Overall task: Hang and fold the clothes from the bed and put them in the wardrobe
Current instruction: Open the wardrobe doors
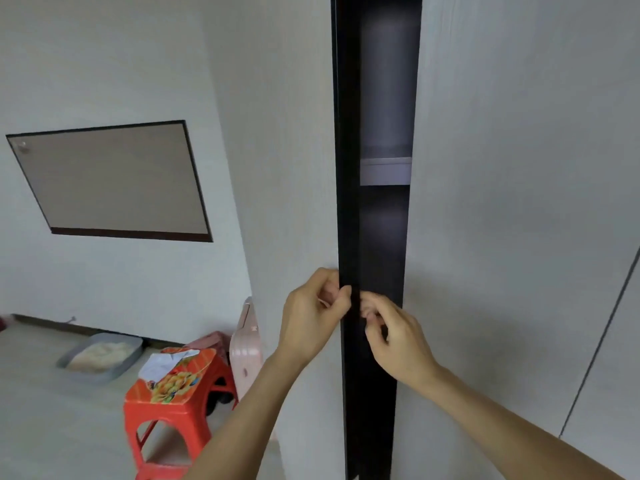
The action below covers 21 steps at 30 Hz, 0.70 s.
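Stool (173, 393) stands on the floor at left. Left hand (311, 320) curls its grip round the black edge of the left door (284, 168); right hand (394, 337) hooks fingers at the wardrobe (384, 209) gap, right door (519, 202) beside it.

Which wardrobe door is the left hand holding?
The left door: the left hand grips its dark edge. The right hand is at the right door, across the dark gap.
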Motion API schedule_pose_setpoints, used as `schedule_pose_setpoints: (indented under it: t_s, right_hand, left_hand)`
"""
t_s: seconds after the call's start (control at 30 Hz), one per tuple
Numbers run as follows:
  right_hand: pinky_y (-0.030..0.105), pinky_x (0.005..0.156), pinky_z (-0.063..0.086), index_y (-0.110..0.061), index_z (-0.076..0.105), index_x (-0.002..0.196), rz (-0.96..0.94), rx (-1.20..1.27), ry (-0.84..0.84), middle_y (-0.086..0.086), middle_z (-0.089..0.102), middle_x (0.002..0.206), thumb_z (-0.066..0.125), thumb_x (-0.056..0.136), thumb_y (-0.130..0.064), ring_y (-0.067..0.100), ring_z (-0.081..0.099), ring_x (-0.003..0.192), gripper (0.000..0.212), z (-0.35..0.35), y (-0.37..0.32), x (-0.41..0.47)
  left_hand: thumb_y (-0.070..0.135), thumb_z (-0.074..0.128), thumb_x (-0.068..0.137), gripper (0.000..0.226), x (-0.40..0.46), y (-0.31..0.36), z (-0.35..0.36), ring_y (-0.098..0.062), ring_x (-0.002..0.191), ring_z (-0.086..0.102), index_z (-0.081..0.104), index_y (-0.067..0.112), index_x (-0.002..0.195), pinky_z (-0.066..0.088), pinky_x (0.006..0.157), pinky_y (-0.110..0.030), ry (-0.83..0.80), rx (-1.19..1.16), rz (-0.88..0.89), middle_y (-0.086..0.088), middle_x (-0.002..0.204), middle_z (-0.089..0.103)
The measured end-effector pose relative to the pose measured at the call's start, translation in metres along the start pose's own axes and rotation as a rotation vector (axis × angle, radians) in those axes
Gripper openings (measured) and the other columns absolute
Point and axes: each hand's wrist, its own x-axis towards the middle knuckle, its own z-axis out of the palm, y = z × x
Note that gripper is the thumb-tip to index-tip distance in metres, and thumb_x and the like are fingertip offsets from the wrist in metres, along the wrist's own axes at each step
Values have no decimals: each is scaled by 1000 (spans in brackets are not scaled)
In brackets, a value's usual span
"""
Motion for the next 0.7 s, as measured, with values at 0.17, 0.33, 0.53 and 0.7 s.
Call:
schedule_pose_setpoints:
  t_s: [0.17, 0.33, 0.53, 0.7]
  right_hand:
    - [26, 81, 55, -15, 43, 135, -151, 27, -110, 5, 64, 119, 38, 93, -27, 16, 66, 98, 45, 35, -53, -16]
    - [36, 80, 56, -14, 26, 146, -284, 18, -250, 7, 42, 145, 36, 91, -28, 23, 61, 111, 57, 75, -104, -10]
    - [32, 113, 30, -27, 4, 150, -378, 1, -589, -12, -5, 157, 36, 93, -17, 12, 5, 146, 67, 132, -150, 18]
    - [38, 119, 8, -28, 2, 151, -342, -97, -733, -3, -10, 159, 36, 96, -17, 16, -9, 146, 66, 169, -174, 43]
  left_hand:
    - [16, 63, 89, 20, -46, 2, -70, -3, 73, 57, 56, 32, 80, 43, 64, -10, 112, 47, -50, 17, 73, 60]
    - [15, 63, 89, 21, -75, -4, -133, -1, 81, 62, 60, 33, 99, 47, 72, -12, 284, 120, -133, 16, 83, 66]
    - [-3, 43, 92, 73, -96, -21, -191, -4, 119, 52, 15, 35, 147, 43, 102, -26, 294, 230, -272, 16, 137, 47]
    - [-12, 42, 89, 87, -94, -42, -248, -4, 131, 38, 1, 38, 147, 36, 107, -28, 140, 219, -456, 32, 136, 33]
